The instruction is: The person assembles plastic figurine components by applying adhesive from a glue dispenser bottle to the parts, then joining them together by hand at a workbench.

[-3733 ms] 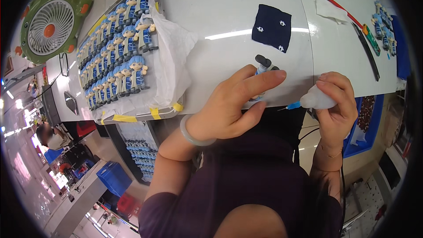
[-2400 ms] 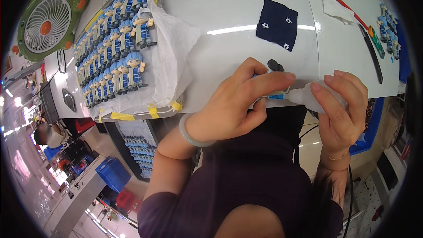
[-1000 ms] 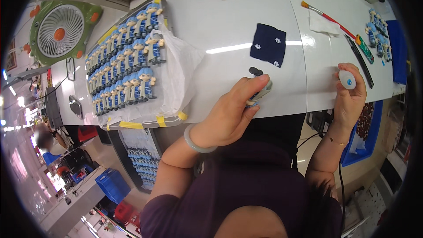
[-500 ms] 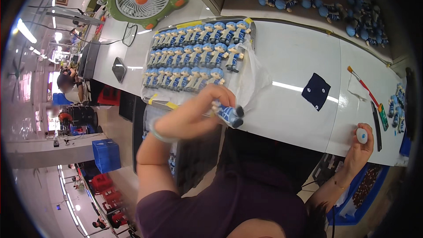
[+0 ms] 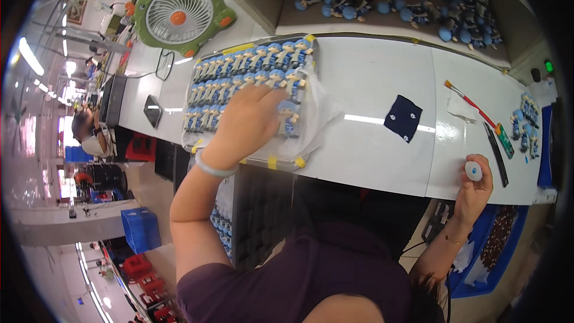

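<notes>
One small blue-capped figurine [image 5: 288, 118] stands at the near right edge of the tray [image 5: 286, 161], just beside the rows of like figurines [image 5: 248, 78] that fill the rest of it; our left hand [image 5: 248, 124] lies over it, fingers spread and curled loosely about the piece, touching it and perhaps pinching it, though we cannot tell whether the grip has let go; we judge the step in hand to be the setting of this figurine into its place at the end of a row. Our right hand [image 5: 475, 182] rests at the near edge of the white table [image 5: 382, 149], well apart from the tray, its fingers closed around a small white bottle with a blue cap [image 5: 473, 171]. What comes next, in our judgement, calls for the left fingers to come away straight upward so that the upright neighbours are not knocked over, since they stand close together.

Farther out, a dark blue cloth with white spots [image 5: 402, 118] lies on the table between tray and right hand; a paintbrush with a red handle [image 5: 468, 100] and a few more figurines [image 5: 525, 124] lie toward the right end; a green desk fan [image 5: 178, 13] stands beyond the tray, and loose blue figurines [image 5: 412, 9] are scattered on the brown surface behind.
</notes>
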Demonstrator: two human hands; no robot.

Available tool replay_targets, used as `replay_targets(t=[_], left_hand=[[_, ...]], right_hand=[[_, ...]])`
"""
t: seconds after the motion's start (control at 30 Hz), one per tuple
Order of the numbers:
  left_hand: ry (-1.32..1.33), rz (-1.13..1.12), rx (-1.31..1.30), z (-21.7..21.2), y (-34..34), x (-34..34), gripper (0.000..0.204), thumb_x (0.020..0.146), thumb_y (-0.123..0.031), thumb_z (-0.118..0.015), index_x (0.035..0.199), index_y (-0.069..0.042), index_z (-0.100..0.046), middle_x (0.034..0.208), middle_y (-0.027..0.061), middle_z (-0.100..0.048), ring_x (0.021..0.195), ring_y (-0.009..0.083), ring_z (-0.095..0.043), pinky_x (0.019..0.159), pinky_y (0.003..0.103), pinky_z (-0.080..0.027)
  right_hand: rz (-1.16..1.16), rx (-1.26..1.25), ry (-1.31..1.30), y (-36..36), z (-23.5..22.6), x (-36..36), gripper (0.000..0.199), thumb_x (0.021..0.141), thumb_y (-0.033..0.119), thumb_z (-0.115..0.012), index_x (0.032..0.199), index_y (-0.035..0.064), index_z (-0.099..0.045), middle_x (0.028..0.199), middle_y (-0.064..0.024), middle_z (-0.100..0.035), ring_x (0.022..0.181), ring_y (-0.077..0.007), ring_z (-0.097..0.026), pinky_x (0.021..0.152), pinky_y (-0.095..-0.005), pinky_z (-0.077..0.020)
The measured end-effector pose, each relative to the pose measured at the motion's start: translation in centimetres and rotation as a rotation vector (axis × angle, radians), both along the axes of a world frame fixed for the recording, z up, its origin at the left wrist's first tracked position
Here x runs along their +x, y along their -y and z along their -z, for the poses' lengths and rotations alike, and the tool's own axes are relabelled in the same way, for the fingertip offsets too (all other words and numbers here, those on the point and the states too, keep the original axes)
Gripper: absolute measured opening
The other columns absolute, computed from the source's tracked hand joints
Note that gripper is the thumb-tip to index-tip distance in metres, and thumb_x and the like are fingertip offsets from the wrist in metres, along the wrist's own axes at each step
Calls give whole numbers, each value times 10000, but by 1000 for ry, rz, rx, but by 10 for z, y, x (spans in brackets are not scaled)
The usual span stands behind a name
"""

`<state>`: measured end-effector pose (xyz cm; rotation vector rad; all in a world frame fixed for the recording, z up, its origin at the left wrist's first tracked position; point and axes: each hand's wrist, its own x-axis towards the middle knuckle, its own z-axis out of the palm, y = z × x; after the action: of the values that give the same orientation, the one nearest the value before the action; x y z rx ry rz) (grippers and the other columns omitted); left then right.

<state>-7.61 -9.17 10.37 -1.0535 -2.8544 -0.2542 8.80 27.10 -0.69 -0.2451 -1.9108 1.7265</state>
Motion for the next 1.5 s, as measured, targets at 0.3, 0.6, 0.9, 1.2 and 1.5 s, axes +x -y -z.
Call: replay_targets(t=[0.3,0.6,0.9,1.2,1.5], left_hand=[[169,92,-2,12,8,23,517,587,-200,-696,1072,-107,-543,1043,131,-485,990,312,-425,869,392,-320],[83,156,-55,14,-2,16,525,543,-212,-722,1039,-128,-570,1009,93,-481,976,283,-417,853,397,-306],[107,282,139,-23,-48,-41,437,634,-111,-636,1053,-43,-533,974,137,-501,931,307,-453,837,376,-356],[45,121,31,9,-167,-171,480,599,-149,-615,1068,-109,-522,1157,113,-444,1058,301,-427,918,366,-349],[-84,-21,-404,33,-203,-201,452,541,-127,-676,977,-78,-570,1163,128,-428,1042,297,-467,821,367,-447]], right_hand=[[-132,-291,30,-5,-15,-3,344,629,-107,-549,960,-15,-564,939,-57,-515,896,-132,-505,749,-228,-445],[-88,-503,5,-9,-20,4,318,680,-68,-616,985,0,-556,935,-52,-556,871,-119,-521,773,-239,-430],[-51,-459,47,-2,-23,-7,303,708,-56,-597,997,-16,-519,907,-58,-559,870,-131,-537,789,-250,-429],[-86,-439,18,-3,-24,-6,290,700,-69,-591,978,-13,-528,911,-53,-550,871,-119,-527,797,-247,-416],[-149,-449,33,-4,-22,-4,292,685,-80,-598,965,-19,-540,937,-55,-532,884,-119,-508,810,-252,-402]])
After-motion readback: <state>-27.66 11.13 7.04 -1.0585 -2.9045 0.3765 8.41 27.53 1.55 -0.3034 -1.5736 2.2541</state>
